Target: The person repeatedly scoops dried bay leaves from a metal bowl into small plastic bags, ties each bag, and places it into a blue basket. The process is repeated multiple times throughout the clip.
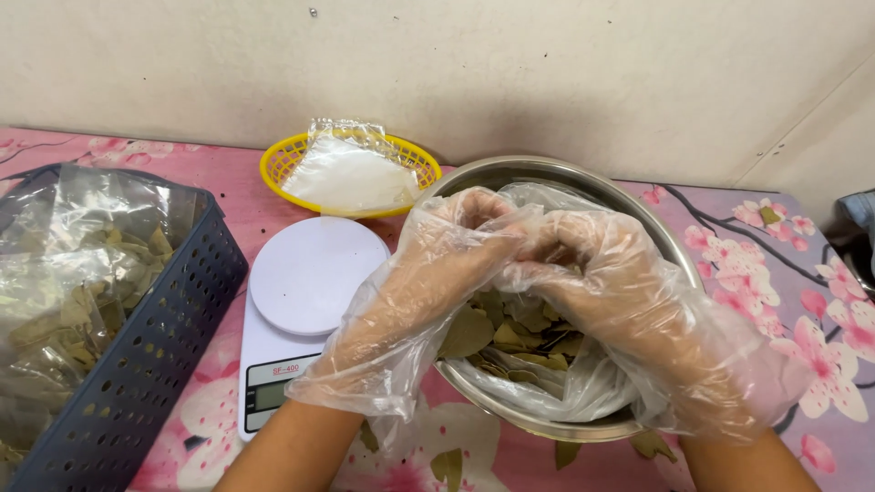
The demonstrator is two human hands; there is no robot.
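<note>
- Dried bay leaves [510, 333] lie in a clear plastic bag [583, 387] that lines a round steel bowl [538, 171], directly beneath both hands.
- Both hands wear loose, clear disposable gloves and meet above the middle of the bowl, knuckles touching.
- Left hand [437, 264] is curled into a loose fist, fingers bent inward; what it grips, if anything, cannot be told through the crinkled glove.
- Right hand [602, 282] is curled the same way, fingers folded down toward the leaves, pressed against the left; its hold cannot be made out either.
- White digital kitchen scale [305, 292] with a round platform sits just beside the left hand, on its outer side, with nothing on it.
- Yellow oval plastic basket [278, 164] holding a stack of clear plastic bags [351, 173] stands beyond the left hand, near the wall.
- Blue perforated plastic crate [150, 355] further off to the left holds bagged leaves [77, 292].
- A few loose leaves [447, 465] lie on the pink floral tablecloth [811, 301] between the forearms, near the bowl's front edge.
</note>
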